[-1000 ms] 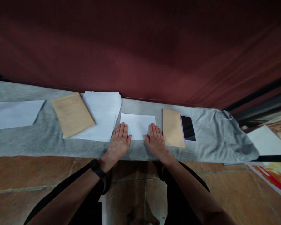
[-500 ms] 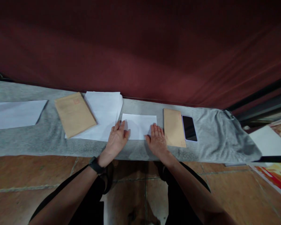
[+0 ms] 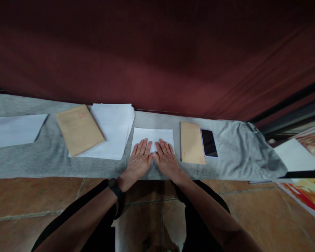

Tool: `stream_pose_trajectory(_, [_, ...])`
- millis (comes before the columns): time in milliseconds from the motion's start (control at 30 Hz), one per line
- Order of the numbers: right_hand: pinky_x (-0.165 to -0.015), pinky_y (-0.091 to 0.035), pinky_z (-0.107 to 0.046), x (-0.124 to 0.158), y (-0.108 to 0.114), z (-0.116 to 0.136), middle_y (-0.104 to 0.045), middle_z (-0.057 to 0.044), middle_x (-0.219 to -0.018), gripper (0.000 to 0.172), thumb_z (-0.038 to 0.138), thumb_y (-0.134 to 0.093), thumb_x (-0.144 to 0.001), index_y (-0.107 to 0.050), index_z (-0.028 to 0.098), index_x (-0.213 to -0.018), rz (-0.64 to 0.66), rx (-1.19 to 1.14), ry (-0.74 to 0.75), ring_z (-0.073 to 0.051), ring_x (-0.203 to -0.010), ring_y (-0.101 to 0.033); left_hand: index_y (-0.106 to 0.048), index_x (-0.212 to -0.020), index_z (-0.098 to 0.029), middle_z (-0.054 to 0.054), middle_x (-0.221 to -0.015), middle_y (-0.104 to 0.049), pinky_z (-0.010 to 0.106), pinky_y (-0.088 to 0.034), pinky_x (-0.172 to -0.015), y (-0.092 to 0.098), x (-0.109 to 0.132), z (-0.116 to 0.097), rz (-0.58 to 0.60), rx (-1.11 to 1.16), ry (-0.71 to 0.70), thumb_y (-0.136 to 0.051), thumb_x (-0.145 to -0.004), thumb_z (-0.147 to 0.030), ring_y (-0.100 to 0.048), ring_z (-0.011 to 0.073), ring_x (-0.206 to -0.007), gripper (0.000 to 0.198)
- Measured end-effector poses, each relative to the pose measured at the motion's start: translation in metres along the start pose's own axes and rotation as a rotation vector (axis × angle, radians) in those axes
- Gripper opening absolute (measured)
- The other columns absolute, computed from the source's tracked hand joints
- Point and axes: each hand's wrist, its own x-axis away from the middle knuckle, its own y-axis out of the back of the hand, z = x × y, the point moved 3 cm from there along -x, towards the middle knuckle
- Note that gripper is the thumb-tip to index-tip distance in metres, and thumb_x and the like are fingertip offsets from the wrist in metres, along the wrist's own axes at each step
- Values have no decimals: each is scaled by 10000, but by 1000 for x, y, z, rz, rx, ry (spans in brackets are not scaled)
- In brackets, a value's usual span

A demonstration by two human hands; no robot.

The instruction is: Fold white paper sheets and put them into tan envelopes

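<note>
- Half a second ago your hands lay at the two side edges of the folded sheet (image 3: pixel 153 134). Now both have slid inward and meet over its near middle.
- Your left hand (image 3: pixel 138 161) lies flat, palm down, fingers straight and slightly fanned, their tips on the paper.
- Your right hand (image 3: pixel 166 159) lies the same way, flat with the fingers loosely spread. Its thumb side touches your left hand.
- Neither hand pinches anything; both press down on the sheet.
- The sheet has stayed where it was, on the grey cloth (image 3: pixel 55 164), between the paper stack (image 3: pixel 112 129) and the small envelope (image 3: pixel 192 142).
- On its left, the sheet's edge sits just beside the stack's right edge, with only a thin strip of cloth between them.
- On its right, a wider band of bare cloth separates it from the small envelope, and the phone (image 3: pixel 209 142) lies just beyond that envelope.
- The sheet's far edge is near the red curtain (image 3: pixel 157 63), and the near edge is under your palms, close to the cloth's front border.
- The large envelope (image 3: pixel 78 128) lies on the stack's left part, well away from your hands.
</note>
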Motion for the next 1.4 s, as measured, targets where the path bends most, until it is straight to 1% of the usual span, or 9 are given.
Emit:
stream_pose_trajectory(167, [-1264, -226, -481, 3, 4, -8, -249, -152, -1685, 581, 392, -372, -1084, -334, 125, -1598, -19, 47, -48, -280, -1561, -253, -371, -1561, -51, 210, -1652, -307, 496, -252, -1267, 1, 0, 7, -43, 8, 40, -349, -1040, -391, -242, 306, -1559, 622])
stream_pose_trajectory(367, [-1253, -243, -475, 6, 5, -13, -273, -186, -1671, 612, 397, -398, -1076, -331, 77, -1593, -28, 81, -94, -305, -1547, -281, -322, -1578, -36, 227, -1644, -305, 525, -257, -1261, 3, 3, 14, -64, 33, 76, -324, -1039, -389, -233, 301, -1562, 644])
stream_pose_trajectory(600, [-1233, -274, -489, 8, 6, -18, -325, -191, -1651, 625, 394, -402, -1069, -316, 67, -1595, -45, 69, -123, -306, -1527, -322, -319, -1579, -40, 233, -1644, -305, 547, -275, -1248, 6, 5, 20, -74, 57, 95, -333, -1030, -388, -260, 319, -1553, 650])
stream_pose_trajectory(867, [-1231, -280, -494, 9, 8, -22, -330, -218, -1640, 637, 380, -412, -1062, -338, 5, -1572, -36, 78, -134, -333, -1514, -339, -343, -1553, 14, 259, -1637, -309, 539, -273, -1247, 6, 6, 23, -59, 31, 112, -323, -1030, -386, -279, 341, -1545, 659])
stream_pose_trajectory(967, [-1226, -286, -493, 10, 8, -23, -338, -217, -1637, 639, 381, -405, -1062, -335, 6, -1574, -43, 73, -144, -336, -1514, -337, -354, -1543, 29, 267, -1633, -312, 538, -275, -1247, 6, 6, 24, -63, 27, 109, -325, -1029, -382, -287, 353, -1540, 659])
stream_pose_trajectory(1133, [-1217, -300, -513, 12, 9, -24, -348, -219, -1630, 633, 372, -389, -1061, -322, 21, -1583, -54, 57, -156, -329, -1518, -335, -325, -1567, -14, 245, -1636, -323, 555, -293, -1238, 6, 9, 27, -81, 54, 120, -329, -1023, -375, -272, 338, -1548, 653])
stream_pose_trajectory(1233, [-1220, -298, -513, 11, 10, -25, -343, -219, -1633, 631, 371, -405, -1058, -336, 19, -1577, -45, 59, -170, -340, -1515, -341, -333, -1557, 6, 256, -1631, -327, 558, -276, -1247, 9, 9, 27, -90, 56, 124, -316, -1027, -373, -265, 338, -1550, 653])
stream_pose_trajectory(1300, [-1229, -285, -516, 10, 11, -24, -343, -210, -1636, 619, 373, -398, -1062, -342, 35, -1579, -47, 53, -166, -334, -1522, -331, -331, -1558, 5, 253, -1632, -325, 561, -256, -1256, 11, 6, 25, -98, 62, 128, -307, -1030, -370, -256, 331, -1554, 648])
stream_pose_trajectory(1400, [-1246, -258, -524, 7, 13, -20, -320, -174, -1655, 596, 383, -361, -1076, -327, 95, -1597, -45, 31, -114, -301, -1541, -299, -299, -1586, -45, 209, -1649, -319, 550, -235, -1271, 15, -2, 16, -96, 72, 104, -298, -1033, -355, -232, 296, -1566, 633])
